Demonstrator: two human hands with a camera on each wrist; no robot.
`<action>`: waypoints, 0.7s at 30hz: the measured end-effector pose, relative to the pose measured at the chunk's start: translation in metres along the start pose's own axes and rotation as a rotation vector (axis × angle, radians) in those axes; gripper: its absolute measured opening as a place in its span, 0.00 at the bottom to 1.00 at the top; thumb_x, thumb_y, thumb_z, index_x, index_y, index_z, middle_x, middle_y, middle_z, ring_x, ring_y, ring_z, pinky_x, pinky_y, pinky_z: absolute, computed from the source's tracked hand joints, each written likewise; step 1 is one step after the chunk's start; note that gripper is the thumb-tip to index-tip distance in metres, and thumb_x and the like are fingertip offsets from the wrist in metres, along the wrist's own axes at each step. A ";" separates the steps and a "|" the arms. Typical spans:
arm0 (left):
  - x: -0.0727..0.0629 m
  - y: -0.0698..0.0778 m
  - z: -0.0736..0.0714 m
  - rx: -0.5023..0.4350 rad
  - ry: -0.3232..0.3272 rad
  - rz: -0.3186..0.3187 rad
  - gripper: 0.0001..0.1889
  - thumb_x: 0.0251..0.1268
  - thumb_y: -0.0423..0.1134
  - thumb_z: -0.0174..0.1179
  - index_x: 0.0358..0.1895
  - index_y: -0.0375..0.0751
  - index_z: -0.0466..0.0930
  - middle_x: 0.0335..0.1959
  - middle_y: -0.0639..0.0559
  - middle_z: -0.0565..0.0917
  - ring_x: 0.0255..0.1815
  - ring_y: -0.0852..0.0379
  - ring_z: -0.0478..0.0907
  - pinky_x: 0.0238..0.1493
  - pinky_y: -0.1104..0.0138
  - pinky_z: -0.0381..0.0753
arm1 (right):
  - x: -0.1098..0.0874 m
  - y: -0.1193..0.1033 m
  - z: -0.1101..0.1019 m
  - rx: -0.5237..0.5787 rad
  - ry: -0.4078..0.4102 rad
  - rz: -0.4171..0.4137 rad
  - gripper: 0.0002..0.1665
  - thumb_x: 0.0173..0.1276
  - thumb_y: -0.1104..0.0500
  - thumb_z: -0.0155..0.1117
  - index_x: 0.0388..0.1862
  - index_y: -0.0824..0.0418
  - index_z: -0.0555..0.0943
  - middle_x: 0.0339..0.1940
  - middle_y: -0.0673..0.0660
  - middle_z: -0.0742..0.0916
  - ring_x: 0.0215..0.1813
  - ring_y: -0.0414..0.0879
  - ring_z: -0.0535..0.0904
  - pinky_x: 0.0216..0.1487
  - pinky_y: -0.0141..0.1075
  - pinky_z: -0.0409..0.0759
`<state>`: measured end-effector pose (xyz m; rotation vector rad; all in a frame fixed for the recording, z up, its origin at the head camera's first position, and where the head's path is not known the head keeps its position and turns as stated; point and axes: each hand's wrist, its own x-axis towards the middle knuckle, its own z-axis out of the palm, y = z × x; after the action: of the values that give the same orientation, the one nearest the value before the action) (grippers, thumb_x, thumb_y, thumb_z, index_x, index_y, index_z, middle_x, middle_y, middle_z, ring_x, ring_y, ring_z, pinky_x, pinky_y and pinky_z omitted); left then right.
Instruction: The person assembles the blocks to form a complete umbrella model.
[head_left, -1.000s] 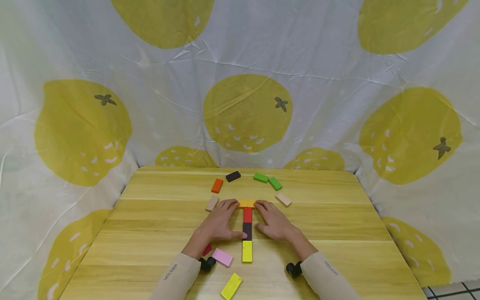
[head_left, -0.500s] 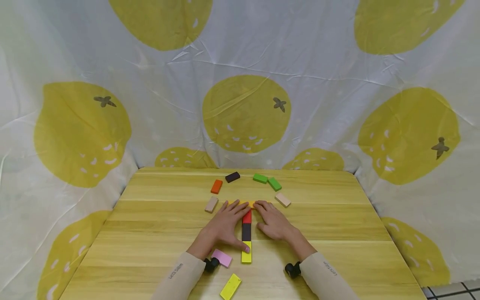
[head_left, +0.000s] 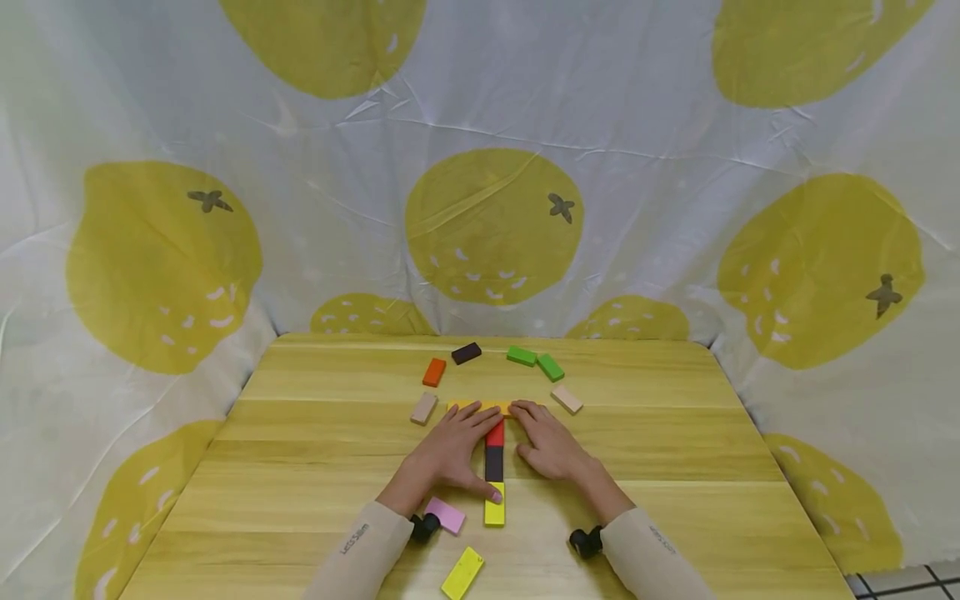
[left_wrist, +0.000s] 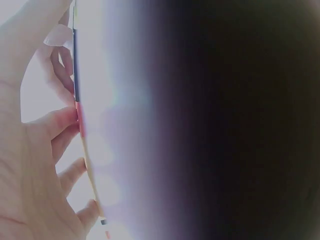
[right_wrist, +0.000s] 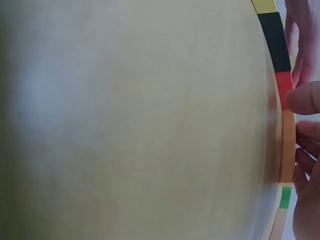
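A T of dominoes-like wooden blocks lies flat mid-table. Its stem runs from a red block (head_left: 495, 434) through a black block (head_left: 494, 464) to a yellow block (head_left: 494, 516); an orange row (head_left: 487, 407) crosses the far end. My left hand (head_left: 452, 450) is spread over the T's left side, thumb on the yellow block, fingertips at the orange row and red block, partly covering them. To the right, my right hand (head_left: 555, 443) touches the orange row's right end with loosely bent fingers. The right wrist view shows fingers along an orange block (right_wrist: 288, 145).
Around the T lie beige blocks (head_left: 423, 407), an orange-red block (head_left: 433, 372), a black block (head_left: 467, 353) and green blocks (head_left: 521, 356). Nearer are a pink block (head_left: 446, 516) and a loose yellow block (head_left: 462, 573). A lemon-patterned cloth (head_left: 645, 250) hangs behind the wooden table (head_left: 675, 417).
My left hand has shifted right and spread over the orange row and red block; its thumb went from the black block to the yellow one. The right hand stays nearly still.
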<state>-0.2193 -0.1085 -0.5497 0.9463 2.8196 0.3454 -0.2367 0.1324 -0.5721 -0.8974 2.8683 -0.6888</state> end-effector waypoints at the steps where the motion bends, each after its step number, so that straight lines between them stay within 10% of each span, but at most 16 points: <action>1: 0.000 0.000 0.000 0.001 -0.002 -0.001 0.69 0.36 0.87 0.63 0.83 0.54 0.55 0.84 0.58 0.58 0.86 0.45 0.49 0.84 0.42 0.48 | 0.000 0.000 0.000 -0.001 -0.002 0.003 0.39 0.69 0.58 0.59 0.80 0.59 0.65 0.79 0.56 0.69 0.79 0.54 0.65 0.78 0.52 0.68; 21: 0.001 -0.002 0.002 0.004 -0.005 -0.008 0.69 0.35 0.88 0.63 0.84 0.55 0.54 0.84 0.59 0.57 0.86 0.46 0.49 0.84 0.41 0.48 | -0.017 0.020 -0.026 0.202 0.120 0.077 0.32 0.76 0.63 0.59 0.78 0.57 0.68 0.78 0.55 0.73 0.79 0.54 0.67 0.78 0.54 0.67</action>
<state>-0.2207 -0.1093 -0.5522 0.9355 2.8197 0.3360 -0.2378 0.1669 -0.5582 -0.7388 2.8484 -1.0346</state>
